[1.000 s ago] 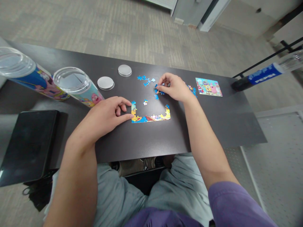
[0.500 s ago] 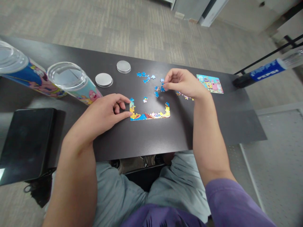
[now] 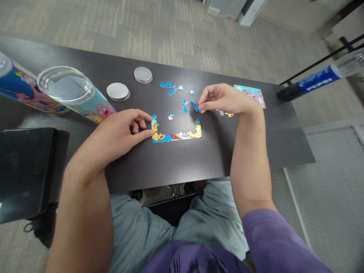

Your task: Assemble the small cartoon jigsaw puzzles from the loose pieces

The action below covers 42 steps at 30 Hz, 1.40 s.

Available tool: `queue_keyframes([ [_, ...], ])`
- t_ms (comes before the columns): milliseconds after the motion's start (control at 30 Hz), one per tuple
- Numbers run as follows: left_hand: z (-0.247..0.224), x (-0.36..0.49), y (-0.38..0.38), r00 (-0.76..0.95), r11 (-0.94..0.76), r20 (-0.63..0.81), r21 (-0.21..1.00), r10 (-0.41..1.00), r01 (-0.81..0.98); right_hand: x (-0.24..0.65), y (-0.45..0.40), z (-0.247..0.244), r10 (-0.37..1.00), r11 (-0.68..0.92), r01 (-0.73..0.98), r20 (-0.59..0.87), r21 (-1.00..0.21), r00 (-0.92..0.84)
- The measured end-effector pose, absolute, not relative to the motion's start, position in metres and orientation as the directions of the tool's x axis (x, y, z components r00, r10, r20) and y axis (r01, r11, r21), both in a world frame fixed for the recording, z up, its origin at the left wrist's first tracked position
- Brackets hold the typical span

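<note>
A partly joined jigsaw puzzle [image 3: 162, 137] lies on the dark table, its bottom row and both short sides forming a U. My left hand [image 3: 125, 131] rests at its left side, thumb and forefinger apart with their tips against the edge. Beyond the puzzle, my right hand [image 3: 223, 99] is closed in a pinch at a blue puzzle piece [image 3: 196, 108]. Loose blue pieces [image 3: 184, 109] lie just left of those fingertips. Inside the U sits one small loose piece [image 3: 171, 116]. More pieces [image 3: 223, 113] lie partly hidden under my right hand.
Two clear-lidded printed canisters [image 3: 85, 102] stand at the left, near stacked silver discs [image 3: 117, 91]. A black tablet-like case [image 3: 27, 170] lies at the table's left. Behind my right wrist is a picture card [image 3: 253, 93]; a Pepsi bottle [image 3: 315, 81] is at the right end.
My right hand has shifted slightly toward me, its fingertips now at a lower blue piece. A pale blue piece beside the fingers now lies clear of them. My left hand stays at the puzzle's edge.
</note>
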<state>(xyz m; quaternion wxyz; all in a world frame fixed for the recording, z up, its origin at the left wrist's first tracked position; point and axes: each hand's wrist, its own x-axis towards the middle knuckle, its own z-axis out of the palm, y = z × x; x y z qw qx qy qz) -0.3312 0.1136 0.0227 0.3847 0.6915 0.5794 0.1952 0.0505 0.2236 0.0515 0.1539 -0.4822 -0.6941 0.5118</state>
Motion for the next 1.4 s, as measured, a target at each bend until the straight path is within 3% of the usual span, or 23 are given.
queue_keyframes([
  [200, 0.028, -0.330, 0.112, 0.253, -0.029, -0.186, 0.750, 0.949, 0.661, 0.057, 0.225, 0.052, 0.771, -0.040, 0.549, -0.375, -0.835, -0.515],
  [533, 0.031, -0.330, 0.110, 0.268, -0.020, -0.204, 0.761, 0.941, 0.648, 0.052, 0.225, 0.050, 0.750, -0.007, 0.622, -0.416, -0.783, -0.515],
  [1033, 0.026, -0.330, 0.113, 0.232, 0.004, -0.200, 0.765, 0.952, 0.644, 0.054, 0.229, 0.044, 0.796, 0.057, 0.590, -0.320, -0.806, -0.514],
  [1233, 0.027, -0.329, 0.111, 0.249, -0.024, -0.176, 0.771, 0.952, 0.637, 0.044, 0.233, 0.034, 0.869, 0.164, 0.528, -0.132, -0.833, -0.477],
  [1400, 0.037, -0.324, 0.109, 0.247, -0.015, -0.194, 0.757, 0.949, 0.653, 0.025, 0.231, 0.027, 0.819, 0.278, 0.584, -0.129, -0.763, -0.559],
])
